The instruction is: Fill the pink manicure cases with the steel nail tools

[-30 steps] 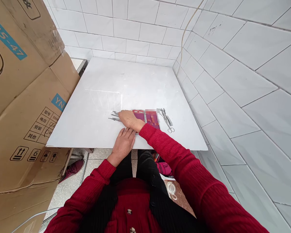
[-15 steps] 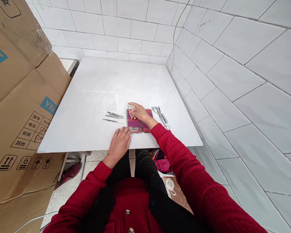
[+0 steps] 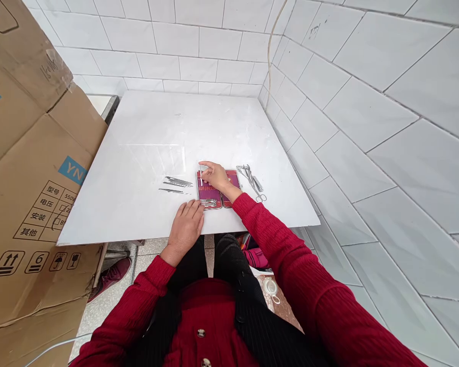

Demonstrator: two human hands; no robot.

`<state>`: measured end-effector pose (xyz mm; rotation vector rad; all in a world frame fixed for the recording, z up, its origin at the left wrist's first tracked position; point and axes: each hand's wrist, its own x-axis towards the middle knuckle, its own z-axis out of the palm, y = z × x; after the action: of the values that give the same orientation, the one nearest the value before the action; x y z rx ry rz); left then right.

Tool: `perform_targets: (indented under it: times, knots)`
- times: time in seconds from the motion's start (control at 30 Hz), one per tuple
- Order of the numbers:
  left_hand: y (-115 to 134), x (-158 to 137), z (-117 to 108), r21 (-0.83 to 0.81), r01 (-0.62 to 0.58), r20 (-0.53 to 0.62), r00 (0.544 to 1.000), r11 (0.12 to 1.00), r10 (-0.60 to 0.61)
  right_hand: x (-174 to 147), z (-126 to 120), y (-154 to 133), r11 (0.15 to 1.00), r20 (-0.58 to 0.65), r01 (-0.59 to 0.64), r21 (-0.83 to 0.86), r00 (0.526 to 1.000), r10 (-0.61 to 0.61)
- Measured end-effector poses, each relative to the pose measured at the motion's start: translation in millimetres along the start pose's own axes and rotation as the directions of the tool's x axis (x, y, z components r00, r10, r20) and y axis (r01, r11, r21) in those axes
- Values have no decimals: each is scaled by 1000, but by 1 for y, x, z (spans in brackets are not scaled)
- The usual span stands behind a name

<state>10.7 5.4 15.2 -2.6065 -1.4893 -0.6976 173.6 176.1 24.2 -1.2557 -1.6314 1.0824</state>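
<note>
An open manicure case (image 3: 209, 194) with a purple lining and red trim lies near the table's front edge. Over its left half, my right hand (image 3: 215, 176) pinches a slim silver manicure tool (image 3: 201, 176), held upright; its exact kind is too small to tell. My left hand (image 3: 187, 219) rests flat on the table edge, fingertips at the case's lower left corner. Nail clippers (image 3: 208, 203) sit in the lower part of the left half. Several thin metal tools (image 3: 178, 182) lie left of the case. My right hand and wrist partly hide the right half.
Right of the case lie small scissors (image 3: 260, 197) and other metal nippers (image 3: 248, 176). The white table (image 3: 149, 122) meets tiled walls at the back and right. A large cardboard box (image 3: 38, 168) stands on the left. Beneath the table's edge is a pink bag (image 3: 256, 258).
The view has shifted slightly. My right hand stays over the case's left half with the slim tool, its fingers a little changed in pose. My left hand keeps its place.
</note>
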Motion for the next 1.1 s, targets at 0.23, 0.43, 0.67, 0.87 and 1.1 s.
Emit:
perform_targets:
  times: [0.23, 0.43, 0.67, 0.87, 1.1]
  knots:
    - [-1, 0, 1, 0, -8, -21, 1000, 1000, 8, 3, 4, 6, 999, 1, -20, -47, 1000, 20]
    - [-2, 0, 2, -7, -14, -25, 1000, 1000, 14, -2, 6, 5, 983, -35, 12, -181, 999, -19]
    - [-2, 0, 2, -9, -6, -20, 1000, 1000, 5, -11, 6, -5, 927, -58, 78, -368, 993, -107]
    - [-2, 0, 2, -21, 4, -14, 1000, 1000, -4, -20, 6, -12, 895, -50, 83, -438, 992, -116]
    - [-2, 0, 2, -43, 10, -2, 1000, 999, -10, -27, 6, -17, 879, -49, 64, -472, 994, -99]
